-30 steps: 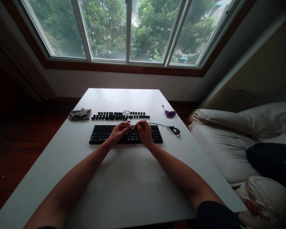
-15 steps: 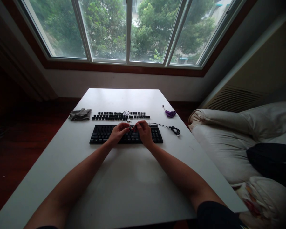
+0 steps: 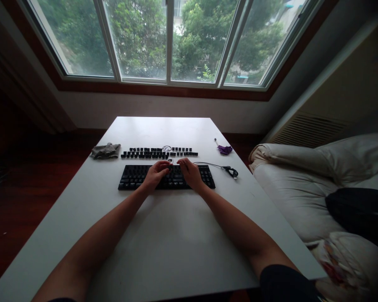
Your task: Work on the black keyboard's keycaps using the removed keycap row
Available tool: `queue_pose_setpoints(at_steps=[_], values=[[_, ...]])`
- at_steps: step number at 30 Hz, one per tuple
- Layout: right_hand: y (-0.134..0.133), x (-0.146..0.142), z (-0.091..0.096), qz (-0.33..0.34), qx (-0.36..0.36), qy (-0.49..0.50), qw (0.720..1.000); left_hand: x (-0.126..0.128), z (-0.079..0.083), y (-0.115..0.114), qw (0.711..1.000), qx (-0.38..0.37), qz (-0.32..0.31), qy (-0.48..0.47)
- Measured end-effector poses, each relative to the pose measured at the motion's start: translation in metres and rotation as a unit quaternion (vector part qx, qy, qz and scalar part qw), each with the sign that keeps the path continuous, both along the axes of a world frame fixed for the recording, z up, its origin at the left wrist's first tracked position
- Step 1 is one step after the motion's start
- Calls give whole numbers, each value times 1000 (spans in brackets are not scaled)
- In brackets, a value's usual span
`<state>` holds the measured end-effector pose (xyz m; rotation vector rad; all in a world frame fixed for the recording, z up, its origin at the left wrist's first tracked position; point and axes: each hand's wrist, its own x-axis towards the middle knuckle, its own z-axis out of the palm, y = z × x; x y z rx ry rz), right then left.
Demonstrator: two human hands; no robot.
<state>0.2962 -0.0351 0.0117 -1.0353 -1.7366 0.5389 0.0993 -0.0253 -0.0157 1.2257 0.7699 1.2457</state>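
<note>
A black keyboard [image 3: 135, 177] lies across the white table under both my hands. Over its middle, my left hand [image 3: 156, 174] is closed in a pinch, with a small black keycap apparently at its fingertips. My right hand [image 3: 190, 173] is just to the right of it, above the keyboard, with thumb and fingers drawn together. What it holds, if anything, is too small to make out. Behind the keyboard, rows of black keycaps [image 3: 145, 154] stand on the table. A small whitish ring-shaped thing [image 3: 170, 160] shows just beyond my left fingertips.
A grey cloth [image 3: 106, 151] lies at the table's left edge. To the right are a purple cloth-like thing [image 3: 224, 149], a thin brush-like stick [image 3: 216, 141] and a coiled black cable [image 3: 230, 171]. A pale sofa [image 3: 280, 188] flanks the table [image 3: 164, 247]; a window is ahead.
My hands, whose fingertips met over the keyboard, have moved slightly apart. The right fingertips have shifted up and away from the left ones. Nothing on the table has visibly moved.
</note>
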Motion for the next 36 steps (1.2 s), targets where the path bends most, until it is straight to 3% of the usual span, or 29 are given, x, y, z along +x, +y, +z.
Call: queue_pose_setpoints(at_steps=[6,16,20,23,25,28,30,36], values=[[5,3,-8,24,21,-131,991,0,2,-1,1000,-10,-25,5],[9,7,-13,43,29,-159,986,2,0,-1,999,9,-30,28],[12,12,-13,0,21,-159,987,3,-1,-3,993,63,16,103],[20,16,-9,-54,15,-148,987,7,-3,-13,949,159,59,264],[28,19,-6,-76,16,-150,986,10,-4,-22,890,249,58,377],[44,18,-4,-85,7,-200,976,15,-4,-32,812,342,39,471],[56,15,-3,-78,-9,-254,964,16,-4,-34,786,355,48,504],[89,-4,-5,-89,-49,-376,921,14,-1,-34,747,354,49,561]])
